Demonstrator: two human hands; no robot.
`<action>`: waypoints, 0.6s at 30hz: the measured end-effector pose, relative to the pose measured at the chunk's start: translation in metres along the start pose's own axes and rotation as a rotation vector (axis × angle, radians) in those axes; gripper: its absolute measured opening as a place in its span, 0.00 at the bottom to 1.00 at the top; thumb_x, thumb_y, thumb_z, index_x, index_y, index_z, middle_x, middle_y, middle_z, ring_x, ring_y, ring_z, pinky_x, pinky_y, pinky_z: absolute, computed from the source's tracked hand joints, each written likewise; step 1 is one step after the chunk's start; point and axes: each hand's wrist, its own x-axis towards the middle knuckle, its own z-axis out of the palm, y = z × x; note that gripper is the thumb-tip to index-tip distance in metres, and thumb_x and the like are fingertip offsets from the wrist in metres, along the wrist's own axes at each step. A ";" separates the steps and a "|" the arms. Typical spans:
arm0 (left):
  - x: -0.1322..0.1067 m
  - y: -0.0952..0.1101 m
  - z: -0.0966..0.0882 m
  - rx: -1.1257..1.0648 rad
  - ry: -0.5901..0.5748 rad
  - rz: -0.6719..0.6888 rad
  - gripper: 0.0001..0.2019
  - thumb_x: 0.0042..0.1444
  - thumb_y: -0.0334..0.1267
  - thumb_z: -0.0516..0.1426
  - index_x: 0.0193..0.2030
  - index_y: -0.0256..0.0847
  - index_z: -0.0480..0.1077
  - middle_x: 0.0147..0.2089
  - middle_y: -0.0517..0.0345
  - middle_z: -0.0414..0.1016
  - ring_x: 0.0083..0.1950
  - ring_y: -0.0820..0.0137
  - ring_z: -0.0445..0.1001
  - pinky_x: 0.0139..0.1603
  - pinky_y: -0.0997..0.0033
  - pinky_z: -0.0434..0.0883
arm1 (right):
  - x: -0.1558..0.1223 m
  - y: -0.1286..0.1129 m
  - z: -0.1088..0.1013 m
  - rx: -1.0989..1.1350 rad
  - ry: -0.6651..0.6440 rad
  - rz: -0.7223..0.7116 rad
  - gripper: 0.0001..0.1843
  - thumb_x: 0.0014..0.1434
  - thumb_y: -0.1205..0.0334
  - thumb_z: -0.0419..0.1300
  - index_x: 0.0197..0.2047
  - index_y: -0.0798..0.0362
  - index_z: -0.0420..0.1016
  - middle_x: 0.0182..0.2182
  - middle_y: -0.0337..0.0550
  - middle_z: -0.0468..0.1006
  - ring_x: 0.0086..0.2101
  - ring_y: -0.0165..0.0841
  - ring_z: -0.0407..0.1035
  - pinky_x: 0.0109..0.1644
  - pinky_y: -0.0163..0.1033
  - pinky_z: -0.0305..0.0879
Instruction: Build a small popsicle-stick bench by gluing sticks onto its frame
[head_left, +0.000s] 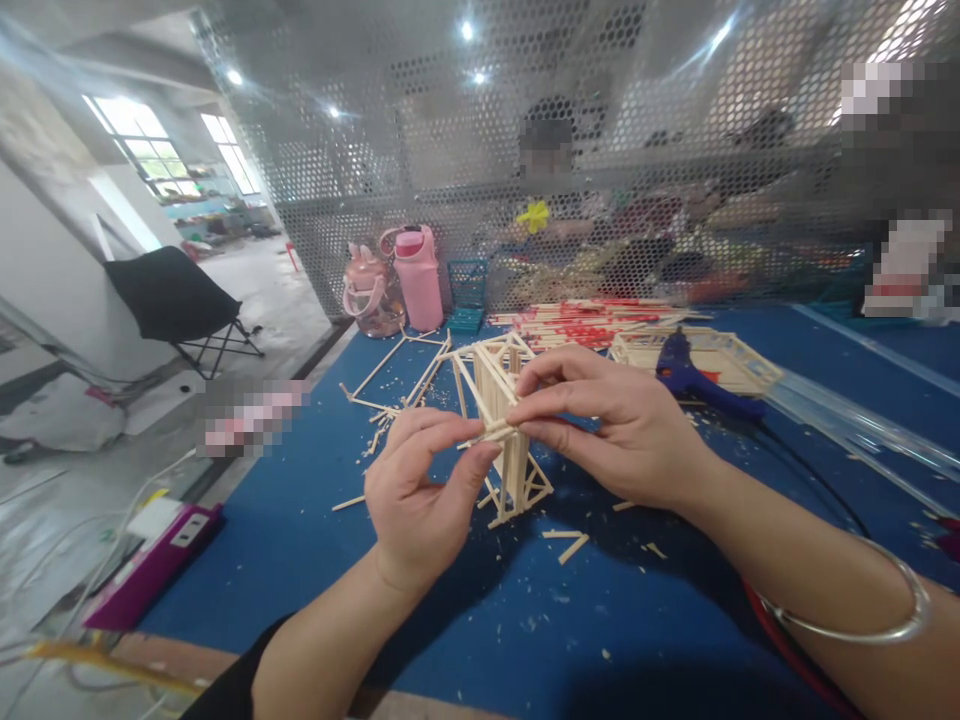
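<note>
A small frame of pale wooden sticks [514,465] stands on the blue table in front of me. At its near upper edge, short wooden sticks [499,432] lie crosswise between my fingertips. My left hand [424,490] pinches the left end of these sticks with thumb and forefinger. From the right, my right hand [615,420] pinches their other end, its upper fingers touching the frame. How the sticks join the frame is partly hidden by my fingers.
A blue glue gun [697,380] rests on a stick tray [735,350] at right. Red-tipped sticks [585,322] are heaped behind. Pink bottles [418,280] stand at the back left. Loose stick pieces [574,547] lie nearby. A purple power strip [161,560] sits left. Perforated metal [420,150] closes the back.
</note>
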 end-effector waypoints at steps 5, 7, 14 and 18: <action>-0.002 -0.001 0.001 -0.033 -0.008 -0.039 0.07 0.50 0.29 0.61 0.36 0.42 0.72 0.32 0.61 0.74 0.35 0.73 0.71 0.38 0.70 0.70 | 0.000 -0.001 0.000 -0.002 -0.016 0.023 0.07 0.59 0.63 0.57 0.35 0.48 0.76 0.35 0.41 0.73 0.38 0.31 0.69 0.42 0.40 0.67; -0.003 -0.002 0.002 -0.044 -0.011 -0.059 0.07 0.50 0.29 0.60 0.37 0.43 0.71 0.33 0.61 0.74 0.36 0.73 0.71 0.39 0.69 0.70 | 0.000 -0.001 0.000 0.014 -0.015 0.028 0.06 0.59 0.63 0.56 0.37 0.48 0.75 0.36 0.42 0.73 0.39 0.32 0.69 0.43 0.41 0.67; 0.000 -0.006 -0.003 0.076 -0.064 0.011 0.21 0.50 0.41 0.61 0.53 0.46 0.67 0.44 0.54 0.73 0.45 0.67 0.70 0.46 0.62 0.70 | -0.003 -0.005 0.004 -0.028 -0.040 0.004 0.14 0.56 0.63 0.57 0.47 0.51 0.71 0.43 0.48 0.71 0.46 0.38 0.65 0.50 0.47 0.64; 0.007 -0.001 -0.005 0.189 -0.067 0.117 0.11 0.52 0.37 0.60 0.44 0.47 0.72 0.40 0.58 0.75 0.41 0.70 0.72 0.45 0.65 0.69 | -0.002 -0.004 0.005 -0.047 -0.070 -0.034 0.13 0.59 0.64 0.53 0.46 0.48 0.73 0.41 0.46 0.71 0.45 0.37 0.66 0.49 0.47 0.64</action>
